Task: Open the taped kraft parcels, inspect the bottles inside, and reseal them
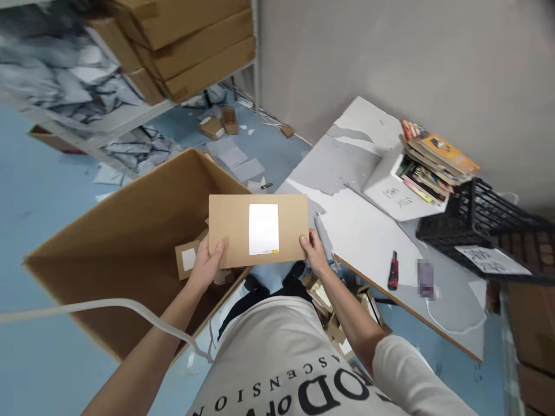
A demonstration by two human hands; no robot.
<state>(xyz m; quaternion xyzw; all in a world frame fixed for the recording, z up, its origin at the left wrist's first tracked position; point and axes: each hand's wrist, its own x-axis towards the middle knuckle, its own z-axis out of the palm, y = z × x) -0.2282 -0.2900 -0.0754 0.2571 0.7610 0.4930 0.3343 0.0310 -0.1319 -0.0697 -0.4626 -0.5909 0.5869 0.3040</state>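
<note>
Between my two hands is a flat brown cardboard box with a white label on its upper face. My left hand grips its lower left corner, thumb on top. At the right edge, my right hand holds it the same way, the thumb pressed on the face and the fingers hidden underneath. Just left of and below the held box stands a large open carton. Inside that carton lies a smaller labelled box, partly hidden by my left hand.
On the right, a table bears a red and black box cutter, a white bin of packages and a black crate. A shelf with cartons and grey bags stands at left. A white cable crosses the large carton.
</note>
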